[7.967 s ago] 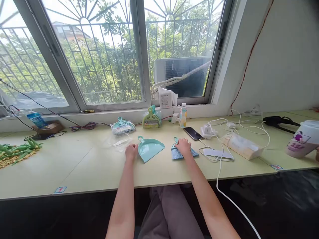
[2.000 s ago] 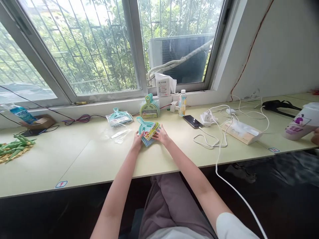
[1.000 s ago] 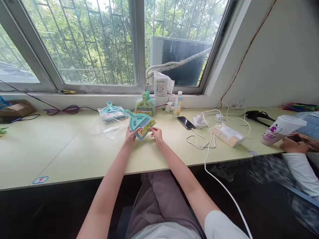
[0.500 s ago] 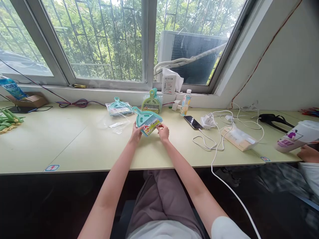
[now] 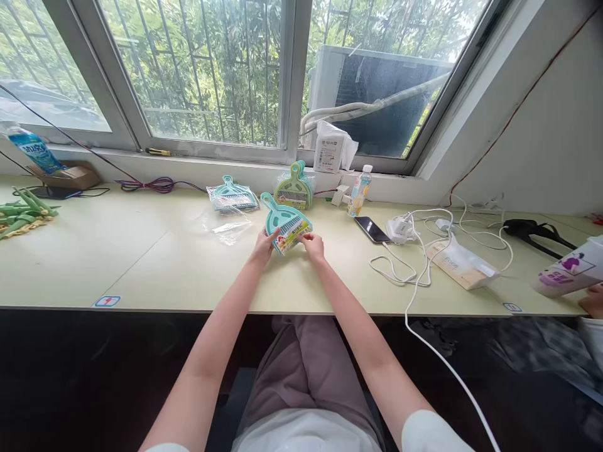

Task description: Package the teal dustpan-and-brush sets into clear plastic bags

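Note:
A teal dustpan and brush set (image 5: 279,215) with a yellow printed label is held tilted above the table, its handle pointing up and to the left. My left hand (image 5: 264,245) grips its lower left edge, thumb over the front. At the lower right edge, my right hand (image 5: 313,245) pinches the label's side. Behind to the left lies another teal dustpan set (image 5: 233,198) in clear plastic. A crumpled clear wrapper (image 5: 230,231) is in front of that one. Several green dustpan sets (image 5: 293,189) stand stacked by the window sill.
To the right are a drink bottle (image 5: 359,192), a phone (image 5: 371,230), a charger (image 5: 400,228) with loose white cables, and a tissue pack (image 5: 461,263). Another person's hand (image 5: 592,301) is by a cup (image 5: 568,270) at far right. Green plant stalks (image 5: 26,210) lie left.
The camera view has shifted slightly, moving the scene right and up. Both hands keep hold of the dustpan set, which is turned a little more upright.

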